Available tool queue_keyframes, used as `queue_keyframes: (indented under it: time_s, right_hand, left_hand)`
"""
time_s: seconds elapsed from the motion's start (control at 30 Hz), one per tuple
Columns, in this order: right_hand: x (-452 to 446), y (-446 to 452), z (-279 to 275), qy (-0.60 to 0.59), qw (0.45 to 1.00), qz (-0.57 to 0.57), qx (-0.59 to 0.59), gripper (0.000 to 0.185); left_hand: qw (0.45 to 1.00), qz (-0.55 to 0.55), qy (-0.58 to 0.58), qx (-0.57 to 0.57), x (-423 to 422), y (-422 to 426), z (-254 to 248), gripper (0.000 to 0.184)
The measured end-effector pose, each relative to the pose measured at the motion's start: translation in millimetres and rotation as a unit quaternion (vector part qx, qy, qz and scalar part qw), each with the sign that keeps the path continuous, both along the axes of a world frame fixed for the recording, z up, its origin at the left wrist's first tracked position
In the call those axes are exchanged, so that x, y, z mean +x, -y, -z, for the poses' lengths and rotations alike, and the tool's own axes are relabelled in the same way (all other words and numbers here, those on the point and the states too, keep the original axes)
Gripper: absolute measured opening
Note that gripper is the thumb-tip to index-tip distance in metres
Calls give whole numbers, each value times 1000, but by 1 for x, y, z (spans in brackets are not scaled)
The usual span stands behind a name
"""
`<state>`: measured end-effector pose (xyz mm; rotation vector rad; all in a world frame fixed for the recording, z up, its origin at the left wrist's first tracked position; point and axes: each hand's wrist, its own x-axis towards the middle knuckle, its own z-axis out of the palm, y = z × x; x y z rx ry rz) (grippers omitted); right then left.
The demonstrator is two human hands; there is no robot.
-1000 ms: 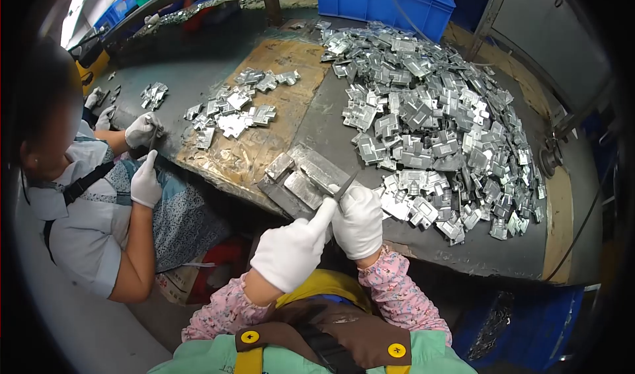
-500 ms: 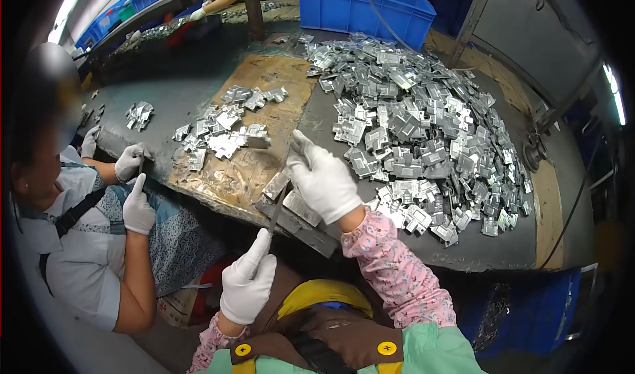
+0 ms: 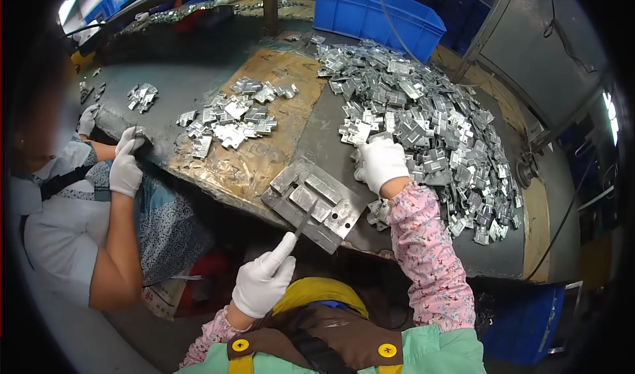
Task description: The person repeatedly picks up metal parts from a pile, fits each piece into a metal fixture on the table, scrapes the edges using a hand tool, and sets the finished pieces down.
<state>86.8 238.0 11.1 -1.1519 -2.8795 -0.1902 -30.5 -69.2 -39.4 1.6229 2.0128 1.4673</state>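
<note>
My left hand, in a white glove, is closed around a thin flat file, which points up over a metal block. The block sits at the table's front edge, with raised bars and two round holes on top. At the left edge of a large heap of silvery stamped metal parts is my right hand, also gloved. Its fingers are bent down among the parts, and their tips are hidden, so what they grip does not show.
A smaller pile of metal parts lies on the brown board to the left. Behind the heap stands a blue crate. A co-worker's gloved hands are at the table's left edge, near a few parts.
My right hand has moved right from above the block to the heap, uncovering the block. My left hand with the file has shifted slightly right. The view has shifted a little.
</note>
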Motion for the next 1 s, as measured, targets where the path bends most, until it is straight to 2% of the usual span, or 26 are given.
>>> queue_keyframes:
  time_s: [0.07,0.13,0.2,0.23,0.27,0.3,0.33,0.37,0.4,0.47,0.57,0.67,0.7,0.8,0.9,1.0]
  right_hand:
    - [-3,5,3,2,999,33,13,49]
    - [5,13,-3,-104,994,30,-33,28]
    - [15,31,-10,-228,973,14,-31,23]
    - [19,42,-17,-311,939,38,-139,25]
    - [23,46,-11,-383,904,19,-191,21]
    - [23,57,-3,-461,847,22,-265,19]
    - [22,74,5,-533,778,25,-333,16]
    - [24,88,12,-538,745,25,-392,13]
    - [25,98,31,-504,803,3,-318,15]
    - [26,116,42,-473,840,-16,-266,17]
    - [30,113,49,-461,853,-66,-236,16]
    - [27,116,36,-408,902,-138,-41,18]
    - [25,115,38,-405,906,-123,-2,21]
    - [25,115,35,-394,913,-81,-69,18]
    - [25,115,25,-303,945,-118,-38,16]
    - [26,115,22,-297,947,-60,-103,20]
  left_hand:
    - [1000,4,-20,4,6,2,-2,53]
    - [999,11,-46,6,8,7,-2,54]
    - [999,0,-46,-9,8,13,-2,55]
    - [998,-8,-46,-31,6,17,-4,55]
    - [997,-16,-47,-51,4,20,-5,55]
    - [997,-16,-64,-35,1,20,-3,56]
    - [999,-42,-16,-13,2,18,7,60]
    - [999,-40,-11,7,1,16,11,60]
    - [999,-34,-16,13,0,15,10,61]
    - [999,-20,-34,13,-1,12,3,61]
    - [998,-16,-55,-37,-2,11,-13,59]
    - [994,-34,-74,-72,-6,5,-27,56]
    - [993,-43,-80,-79,-8,3,-31,55]
    - [995,-27,-79,-52,-13,-3,-37,52]
    - [994,-18,-96,-56,-14,-8,-42,51]
    - [989,-25,-122,-77,-13,-12,-48,49]
